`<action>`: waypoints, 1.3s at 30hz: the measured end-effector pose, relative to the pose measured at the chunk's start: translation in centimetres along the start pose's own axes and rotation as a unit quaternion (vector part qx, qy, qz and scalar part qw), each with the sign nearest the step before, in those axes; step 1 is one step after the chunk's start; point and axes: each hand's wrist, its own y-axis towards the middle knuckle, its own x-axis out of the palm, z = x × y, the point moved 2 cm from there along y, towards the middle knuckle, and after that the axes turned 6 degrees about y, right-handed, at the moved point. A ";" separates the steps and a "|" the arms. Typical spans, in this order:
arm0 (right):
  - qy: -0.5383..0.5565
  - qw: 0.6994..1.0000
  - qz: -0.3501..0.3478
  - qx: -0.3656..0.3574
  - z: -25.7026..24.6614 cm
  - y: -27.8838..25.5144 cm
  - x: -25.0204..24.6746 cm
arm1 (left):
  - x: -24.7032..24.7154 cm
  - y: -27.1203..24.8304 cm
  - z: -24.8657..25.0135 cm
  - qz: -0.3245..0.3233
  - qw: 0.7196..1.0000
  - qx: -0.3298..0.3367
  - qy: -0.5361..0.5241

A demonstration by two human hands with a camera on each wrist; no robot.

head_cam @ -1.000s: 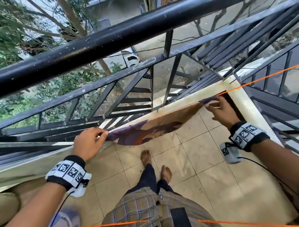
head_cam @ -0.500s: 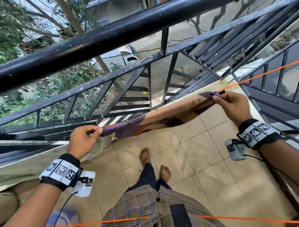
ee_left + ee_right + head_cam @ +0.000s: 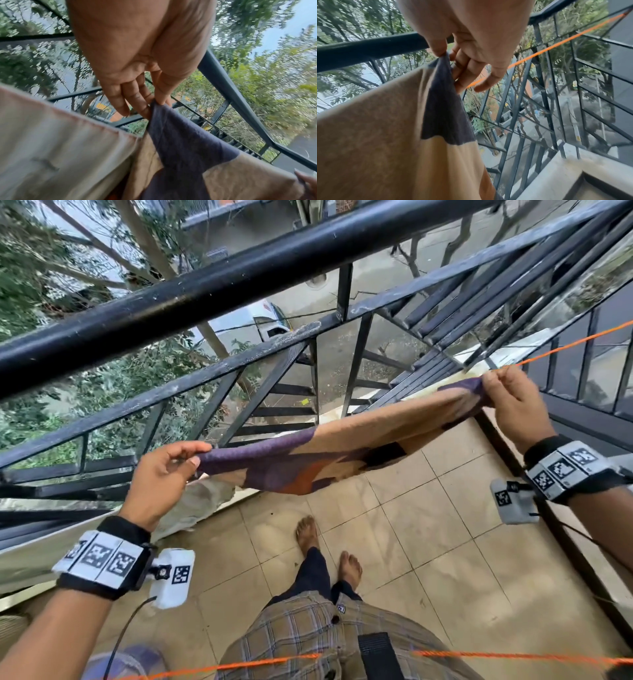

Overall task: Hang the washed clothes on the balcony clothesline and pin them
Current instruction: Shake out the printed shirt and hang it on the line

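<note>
A tan, purple and rust patterned cloth (image 3: 342, 446) is stretched between my two hands in front of the black railing. My left hand (image 3: 191, 457) pinches its purple left corner (image 3: 159, 108) between thumb and fingers. My right hand (image 3: 493, 385) pinches the purple right corner (image 3: 443, 63). An orange clothesline (image 3: 575, 345) runs from beside my right hand toward the far right railing; in the right wrist view the clothesline (image 3: 539, 51) passes just behind the fingers. The cloth's middle sags slightly. Whether the cloth lies over the line is hidden.
A thick black top rail (image 3: 239, 278) crosses above the cloth, with slanted bars below it. A second orange line (image 3: 513, 655) runs close to my waist. My bare feet (image 3: 308, 532) stand on beige tiles (image 3: 445, 542). A pale garment (image 3: 51, 142) hangs at left.
Both hands have lifted the cloth higher and pulled it tauter; the right hand rose to the level of the orange line.
</note>
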 end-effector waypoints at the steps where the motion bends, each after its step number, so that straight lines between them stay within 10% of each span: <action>1: -0.025 1.000 0.006 -0.013 -0.9 0.4 -0.1 | -0.3 0.2 0.5 0.001 1.000 0.009 0.003; 14: -0.289 0.950 -0.087 0.081 -2.8 6.9 2.8 | 1.7 6.5 -0.7 -0.038 0.939 -0.012 0.341; 31: -0.399 0.881 -0.251 -0.044 -0.2 3.1 2.0 | 4.3 1.1 -4.3 -0.085 0.919 0.140 0.358; 39: -0.390 0.890 -0.223 -0.071 -0.8 4.2 0.9 | 3.1 0.3 -3.2 0.030 0.933 0.131 0.332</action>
